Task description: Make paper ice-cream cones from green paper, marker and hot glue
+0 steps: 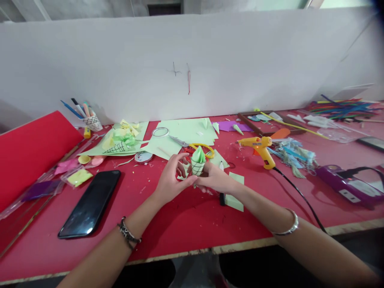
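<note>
A small paper ice cream cone (198, 168), with a bright green swirl on top and black grid lines on its pale cup, stands nearly upright between my hands above the table. My right hand (214, 177) is closed around its right side and lower part. From the other side, my left hand (171, 176) has its thumb against the bottom of the cup and its fingers curled beside it. The cone's lower tip is mostly hidden by my fingers. Just behind it lie scissors with yellow handles (207, 150), on pale green paper sheets (189, 130).
A yellow glue gun (261, 150) with a black cord lies right, near blue-white tassels (295, 156) and a purple power strip (348, 186). On the left are a black phone (90, 204), a pen cup (93, 121) and paper scraps (126, 138). A white panel (135, 72) stands behind.
</note>
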Tool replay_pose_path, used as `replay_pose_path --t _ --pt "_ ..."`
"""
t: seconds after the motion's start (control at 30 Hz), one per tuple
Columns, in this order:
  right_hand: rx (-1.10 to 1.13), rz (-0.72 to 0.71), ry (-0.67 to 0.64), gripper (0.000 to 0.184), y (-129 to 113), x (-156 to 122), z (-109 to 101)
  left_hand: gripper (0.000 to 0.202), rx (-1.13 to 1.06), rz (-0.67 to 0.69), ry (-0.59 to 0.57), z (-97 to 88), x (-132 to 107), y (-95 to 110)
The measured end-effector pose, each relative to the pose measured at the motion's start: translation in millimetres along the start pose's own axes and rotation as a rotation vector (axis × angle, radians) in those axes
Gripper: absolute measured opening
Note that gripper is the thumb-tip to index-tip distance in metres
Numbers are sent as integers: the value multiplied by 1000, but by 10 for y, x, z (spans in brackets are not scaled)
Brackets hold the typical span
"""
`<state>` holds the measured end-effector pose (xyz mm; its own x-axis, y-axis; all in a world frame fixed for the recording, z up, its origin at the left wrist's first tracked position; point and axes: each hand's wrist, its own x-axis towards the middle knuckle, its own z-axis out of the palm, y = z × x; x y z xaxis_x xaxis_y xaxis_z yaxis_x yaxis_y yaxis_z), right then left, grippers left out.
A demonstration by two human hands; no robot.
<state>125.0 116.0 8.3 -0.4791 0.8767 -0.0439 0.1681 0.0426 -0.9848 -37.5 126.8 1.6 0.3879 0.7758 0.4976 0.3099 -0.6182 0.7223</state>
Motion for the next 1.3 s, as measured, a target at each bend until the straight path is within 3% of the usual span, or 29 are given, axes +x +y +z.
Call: replay_pose_path --t 0.13,0.33,0.47,0.6,0.77,0.97,1.13,1.2,1.3 --pt "166 33 -130 18 22 13 10 40 -58 -60 28 31 25 -48" --pt "113 -48 -223 18 73 31 -3 30 -202 -209 0 69 31 -36" --pt "33 -49 -262 17 52 26 1 34 -338 -385 -87 71 38 0" --pt "-25 -57 -293 17 31 20 11 37 -453 -413 -32 71 51 -21" --pt "104 44 -325 25 97 43 17 42 -515 -533 -6 58 53 -37" --pt "252 132 -393 32 160 65 20 50 -516 -493 27 32 66 -38" --pt "222 109 -334 27 169 74 22 46 -470 -454 59 17 59 -65" --pt "180 55 -260 23 164 78 26 40 -399 -363 95 -3 46 -59" --pt "146 -25 -222 23 161 85 33 27 -151 -122 142 -45 32 -15"
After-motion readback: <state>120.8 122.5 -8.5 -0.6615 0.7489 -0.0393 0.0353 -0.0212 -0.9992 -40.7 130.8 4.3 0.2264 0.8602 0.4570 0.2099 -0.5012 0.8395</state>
